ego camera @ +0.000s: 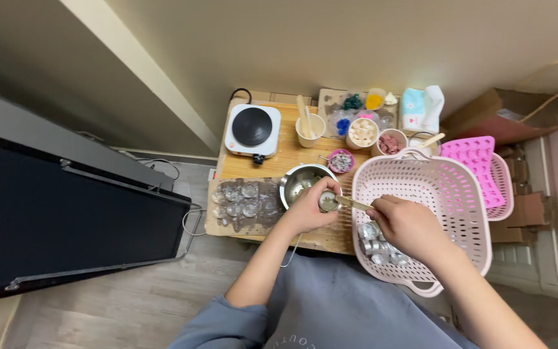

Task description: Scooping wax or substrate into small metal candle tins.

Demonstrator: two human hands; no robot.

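My left hand [308, 210] grips a small round metal cup [328, 202] just in front of a steel bowl [299, 181]. In my right hand [407, 223] is a flat wooden stick [354, 204], and its tip reaches into the small cup. Both hands hover over a low wooden table [279, 155], at the left rim of a pink plastic basket [450, 194]. Several more small metal cups [376, 242] lie in the basket's near corner, under my right hand.
A dark sheet with several filled cups [243, 201] lies left of the bowl. Behind stand a white hot plate [252, 129], a cup with wooden sticks [309, 129], small bowls of coloured pieces [363, 132] and pink moulds [476, 158]. A black case [66, 213] fills the left.
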